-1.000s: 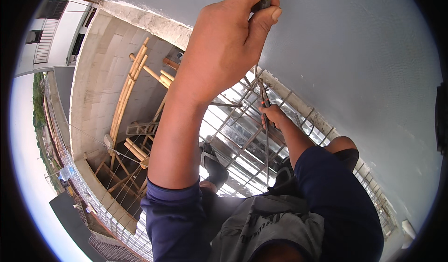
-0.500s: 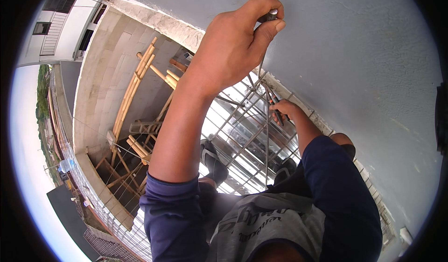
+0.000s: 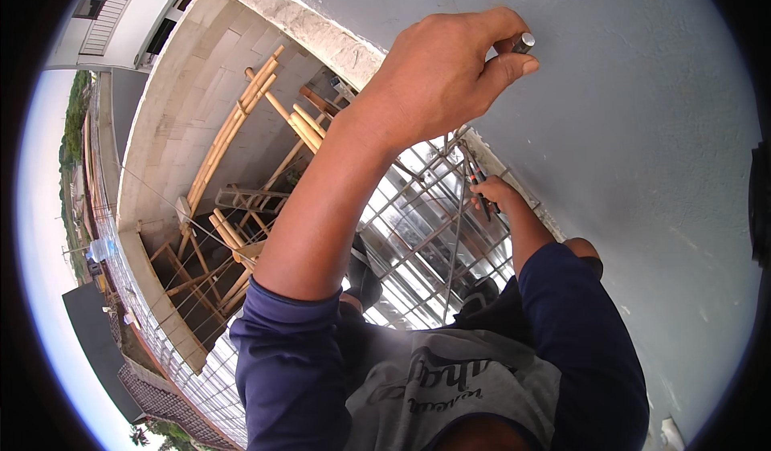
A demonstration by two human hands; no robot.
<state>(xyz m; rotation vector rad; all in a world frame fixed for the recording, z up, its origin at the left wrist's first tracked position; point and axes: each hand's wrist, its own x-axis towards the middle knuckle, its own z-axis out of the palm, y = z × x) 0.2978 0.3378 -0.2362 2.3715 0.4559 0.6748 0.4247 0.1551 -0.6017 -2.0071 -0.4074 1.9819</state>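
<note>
My left hand (image 3: 450, 73) is raised close to the camera, its fingers closed around a steel bar (image 3: 524, 43). Only the bar's round, shiny end pokes out between thumb and forefinger; the hand hides the rest. Lower down, my right hand (image 3: 499, 192) grips dark-handled pincers (image 3: 474, 171) with small orange marks. Their jaws point up toward the edge of a rebar mesh (image 3: 408, 250), close to the wall; whether they bite on anything is too small to tell. Shiny metal sheeting (image 3: 418, 278) lies beneath the mesh.
A smooth grey wall (image 3: 634, 154) rises along my right side. To the left, an opening edged by a concrete ledge (image 3: 165, 310) drops to a lower space with bamboo poles (image 3: 233, 134) and a block wall (image 3: 177, 106). My feet are on the mesh.
My left hand, still holding the bar, has shifted right and slightly down in the picture. The view has tilted a little. My right hand keeps the pincers at nearly the same spot.
</note>
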